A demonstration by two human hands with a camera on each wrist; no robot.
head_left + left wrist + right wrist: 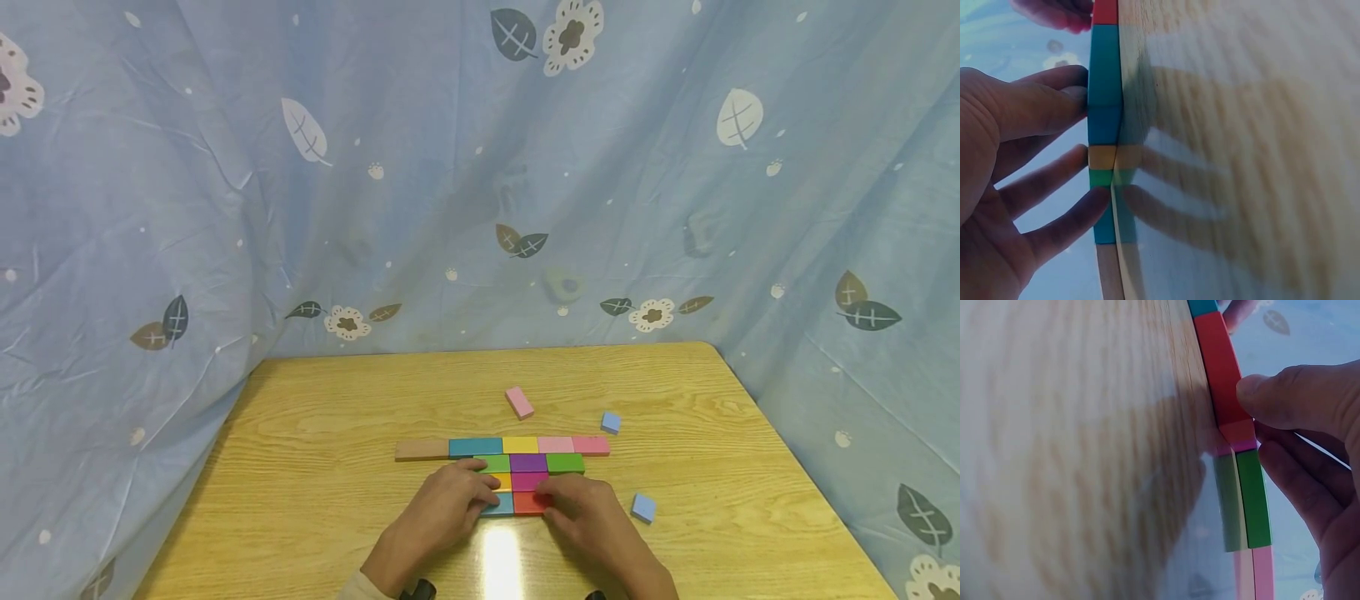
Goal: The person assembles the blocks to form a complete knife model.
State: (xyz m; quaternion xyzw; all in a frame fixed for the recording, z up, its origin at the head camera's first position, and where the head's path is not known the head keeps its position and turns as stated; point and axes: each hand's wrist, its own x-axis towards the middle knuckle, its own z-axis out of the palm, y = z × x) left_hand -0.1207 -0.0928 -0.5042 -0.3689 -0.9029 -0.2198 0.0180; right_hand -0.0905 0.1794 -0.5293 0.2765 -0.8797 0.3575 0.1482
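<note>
Colored blocks lie flat in close rows. At the rows' left side, my left hand (444, 505) touches the front blue block (1105, 69) with its thumb, its other fingers reaching out to the orange block (1101, 157) and green block (493, 462). Opposite it, the right hand (592, 510) rests its thumb on the red block (1225, 369), and its fingertips meet the right side near the magenta block (528, 481). Behind these come a purple block (528, 462) and a dark green block (566, 463). Both hands partly cover the front rows' outer ends.
A longer back row runs from a wood-colored block (422, 450) through a teal block (476, 447) and yellow block (520, 444) to pink ones. Loose on the wooden table (322, 417) lie a pink block (519, 402) and two small blue blocks (643, 507). A patterned curtain hangs behind.
</note>
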